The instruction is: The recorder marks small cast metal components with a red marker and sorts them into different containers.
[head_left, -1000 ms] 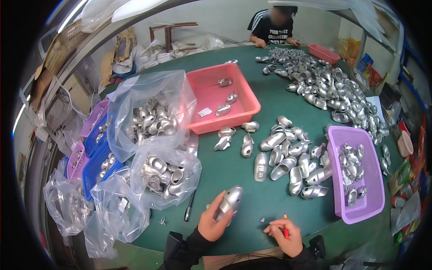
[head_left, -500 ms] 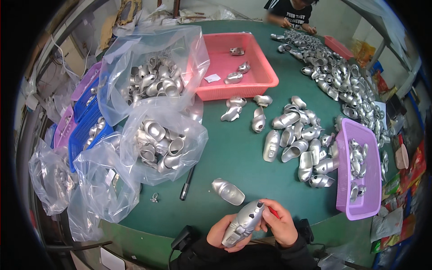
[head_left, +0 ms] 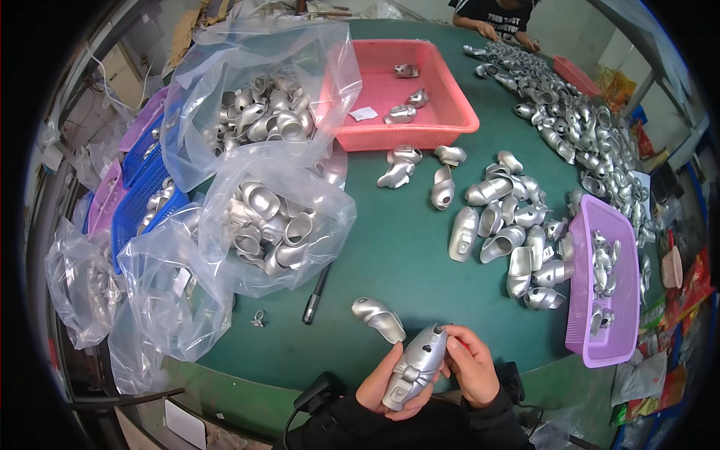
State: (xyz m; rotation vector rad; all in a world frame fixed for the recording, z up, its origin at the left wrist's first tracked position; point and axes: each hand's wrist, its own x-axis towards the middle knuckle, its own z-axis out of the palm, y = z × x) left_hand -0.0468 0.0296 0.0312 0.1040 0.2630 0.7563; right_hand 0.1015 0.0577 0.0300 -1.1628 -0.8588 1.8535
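A silver, armour-like shell piece [head_left: 417, 369] with a dark heart-shaped hole lies tilted in my left hand [head_left: 377, 388], whose fingers are closed round it. Beside its narrow end, my right hand [head_left: 475, 370] pinches a small red item [head_left: 465, 344], mostly hidden behind the fingers, so its kind cannot be told. Those right fingertips touch or nearly touch the shell. A second silver shell piece [head_left: 379, 318] rests on the green table [head_left: 360, 259] just beyond my left thumb. Left of it lie a black marker pen [head_left: 316, 297] and a small metal ring-like bit [head_left: 258, 319].
Clear plastic bags [head_left: 289, 217] of silver shells fill the left, by blue baskets [head_left: 146, 217]. A pink tray [head_left: 442, 120] stands at the back, a heap of shells [head_left: 510, 229] and a purple basket [head_left: 607, 292] on the right. Another person [head_left: 495, 19] sits at the far end.
The whole view has shifted slightly. The held shell sits more upright in my left hand, and the loose shell beyond it is turned more onto its side. Less of the red item shows.
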